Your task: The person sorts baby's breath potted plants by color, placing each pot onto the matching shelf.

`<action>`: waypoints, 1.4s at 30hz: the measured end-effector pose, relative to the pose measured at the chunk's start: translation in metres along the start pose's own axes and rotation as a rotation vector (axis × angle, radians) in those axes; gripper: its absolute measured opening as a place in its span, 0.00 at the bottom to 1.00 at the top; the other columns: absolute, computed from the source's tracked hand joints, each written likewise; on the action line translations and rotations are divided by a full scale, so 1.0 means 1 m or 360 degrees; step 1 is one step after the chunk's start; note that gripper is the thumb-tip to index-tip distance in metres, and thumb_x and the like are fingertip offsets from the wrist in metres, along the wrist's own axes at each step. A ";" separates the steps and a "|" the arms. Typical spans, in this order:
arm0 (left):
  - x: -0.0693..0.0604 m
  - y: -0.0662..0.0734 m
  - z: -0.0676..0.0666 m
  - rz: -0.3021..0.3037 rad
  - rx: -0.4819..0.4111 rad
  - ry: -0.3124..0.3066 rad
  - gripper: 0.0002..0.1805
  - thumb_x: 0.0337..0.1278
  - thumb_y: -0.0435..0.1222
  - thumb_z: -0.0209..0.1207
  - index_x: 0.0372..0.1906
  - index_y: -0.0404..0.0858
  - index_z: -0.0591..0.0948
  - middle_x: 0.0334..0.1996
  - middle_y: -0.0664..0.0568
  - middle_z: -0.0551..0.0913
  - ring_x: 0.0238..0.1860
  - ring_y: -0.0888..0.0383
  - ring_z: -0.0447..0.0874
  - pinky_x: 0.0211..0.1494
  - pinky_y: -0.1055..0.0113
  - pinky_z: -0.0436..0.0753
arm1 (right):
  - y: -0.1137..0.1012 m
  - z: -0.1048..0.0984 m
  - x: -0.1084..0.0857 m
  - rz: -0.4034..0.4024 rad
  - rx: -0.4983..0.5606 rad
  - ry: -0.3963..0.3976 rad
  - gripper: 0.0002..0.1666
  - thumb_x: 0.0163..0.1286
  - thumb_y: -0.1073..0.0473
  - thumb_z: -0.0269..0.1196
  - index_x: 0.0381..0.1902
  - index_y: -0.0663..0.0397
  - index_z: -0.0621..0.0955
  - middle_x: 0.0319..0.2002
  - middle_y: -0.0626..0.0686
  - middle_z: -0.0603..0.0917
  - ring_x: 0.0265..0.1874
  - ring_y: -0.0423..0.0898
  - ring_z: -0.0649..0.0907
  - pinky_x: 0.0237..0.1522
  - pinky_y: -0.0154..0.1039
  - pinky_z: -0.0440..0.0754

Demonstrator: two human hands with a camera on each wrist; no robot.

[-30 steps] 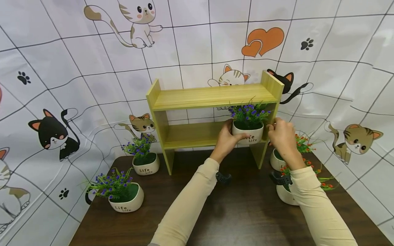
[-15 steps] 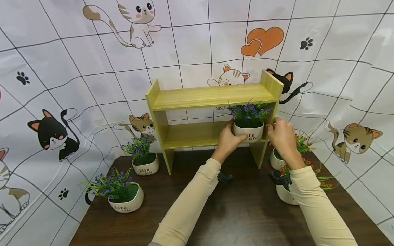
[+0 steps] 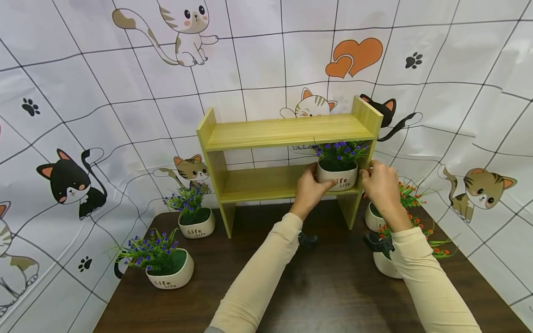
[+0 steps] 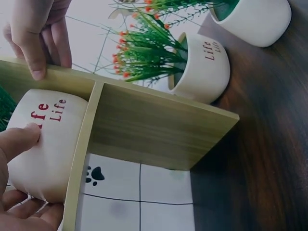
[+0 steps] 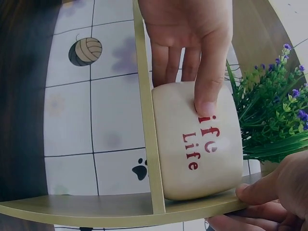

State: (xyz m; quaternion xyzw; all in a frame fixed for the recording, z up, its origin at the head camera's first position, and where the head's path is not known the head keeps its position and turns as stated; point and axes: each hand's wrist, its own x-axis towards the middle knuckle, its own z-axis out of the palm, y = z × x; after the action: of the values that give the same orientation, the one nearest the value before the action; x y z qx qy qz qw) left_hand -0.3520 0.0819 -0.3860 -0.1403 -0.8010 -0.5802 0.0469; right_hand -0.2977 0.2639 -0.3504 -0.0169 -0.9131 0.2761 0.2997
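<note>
A white oval flowerpot (image 3: 338,175) with purple flowers stands at the right end of the lower shelf in a small wooden rack (image 3: 287,132). My left hand (image 3: 310,189) grips this pot from its left side, the thumb lying across the printed "Life" front. In the right wrist view, the pot (image 5: 202,139) sits against the shelf board, close to the side panel. My right hand (image 3: 381,187) holds the front edge of that right side panel (image 5: 192,209) between thumb and fingers. Behind the pot, the left fingertips are partly hidden.
Two pots with purple flowers, one farther back (image 3: 197,223) and one nearer (image 3: 170,269), stand left on the dark table (image 3: 325,296). On the right are two orange-flowered pots, a rear one (image 3: 374,217) and a front one (image 3: 387,264), partly behind my right arm.
The flowerpot has shifted slightly right and back toward the side panel, my left hand moving with it. My right hand has stayed on the panel.
</note>
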 end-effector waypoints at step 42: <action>-0.023 -0.026 -0.057 0.0281 -0.0175 0.0004 0.30 0.74 0.28 0.59 0.77 0.35 0.70 0.68 0.35 0.80 0.69 0.41 0.80 0.73 0.50 0.80 | 0.003 0.004 -0.001 -0.0048 0.0050 0.0080 0.16 0.75 0.66 0.61 0.48 0.79 0.84 0.40 0.77 0.88 0.26 0.68 0.90 0.28 0.60 0.87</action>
State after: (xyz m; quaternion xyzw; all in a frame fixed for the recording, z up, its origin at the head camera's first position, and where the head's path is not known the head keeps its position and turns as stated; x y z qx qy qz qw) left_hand -0.3421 0.0167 -0.3966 -0.2119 -0.7523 -0.6171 0.0909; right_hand -0.2992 0.2640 -0.3549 -0.0053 -0.9009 0.2854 0.3269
